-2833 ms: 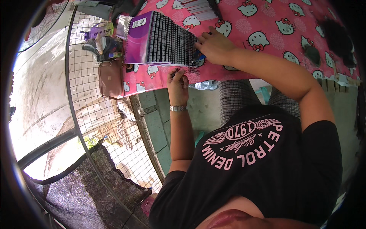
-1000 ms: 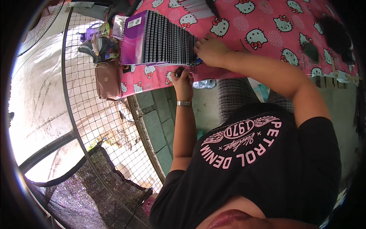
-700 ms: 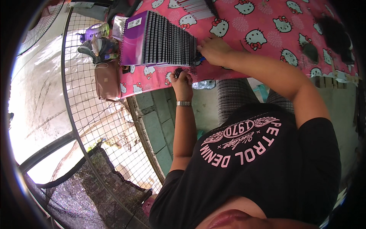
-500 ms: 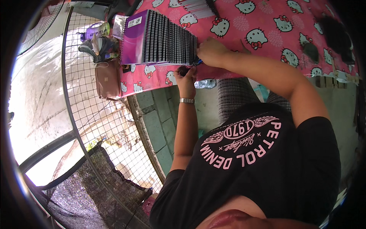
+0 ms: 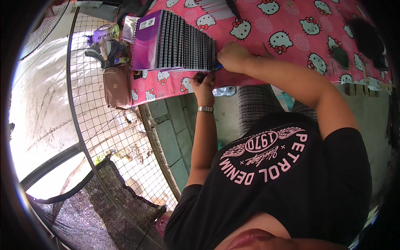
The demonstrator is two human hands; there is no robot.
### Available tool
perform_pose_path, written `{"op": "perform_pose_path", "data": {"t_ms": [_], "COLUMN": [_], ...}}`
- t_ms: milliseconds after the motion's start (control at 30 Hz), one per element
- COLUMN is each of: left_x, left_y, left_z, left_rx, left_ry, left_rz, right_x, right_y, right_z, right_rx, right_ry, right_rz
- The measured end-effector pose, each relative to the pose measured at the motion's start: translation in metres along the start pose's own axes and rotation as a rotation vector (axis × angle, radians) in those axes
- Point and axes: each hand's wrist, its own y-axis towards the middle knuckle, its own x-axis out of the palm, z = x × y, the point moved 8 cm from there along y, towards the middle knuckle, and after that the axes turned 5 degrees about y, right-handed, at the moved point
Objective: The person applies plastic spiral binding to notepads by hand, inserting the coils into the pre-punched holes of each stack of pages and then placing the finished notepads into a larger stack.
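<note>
A fanned row of spiral-bound notebooks (image 5: 183, 43) lies on the table, a purple cover (image 5: 146, 50) at its left end and black wire bindings showing toward the right. Just below their near edge, my left hand (image 5: 203, 91) is closed on a small dark object (image 5: 201, 77), too hidden to name. My right hand (image 5: 233, 57) is closed beside the row's right end, its fingers around a thin blue-and-black tool (image 5: 218, 66) that sticks out toward the notebooks. The tool's exact kind is hidden by the hand.
A pink cloth with cartoon cats (image 5: 287, 27) covers the table. At its left stand a purple bottle (image 5: 104, 34), a grey shoe-like item (image 5: 106, 52) and a brown pouch (image 5: 118, 88). More notebooks (image 5: 214, 8) lie at the far edge. Wire mesh (image 5: 121, 137) runs along the left.
My hands stay in nearly the same places. The left wrist has shifted very slightly to the right; the right hand has barely moved.
</note>
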Motion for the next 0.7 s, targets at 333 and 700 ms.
{"op": "perform_pose_path", "data": {"t_ms": [333,700], "left_x": [0.001,-0.004], "left_y": [0.002,0.000], "left_z": [0.000,-0.004], "left_rx": [-0.033,0.000], "left_ry": [0.098,0.177], "left_rz": [0.025,0.101], "right_x": [-0.002,-0.004], "right_y": [-0.001,-0.009], "right_z": [-0.007,-0.010], "right_rx": [-0.046,-0.095], "right_ry": [-0.052,-0.248], "right_rz": [0.149,0.297]}}
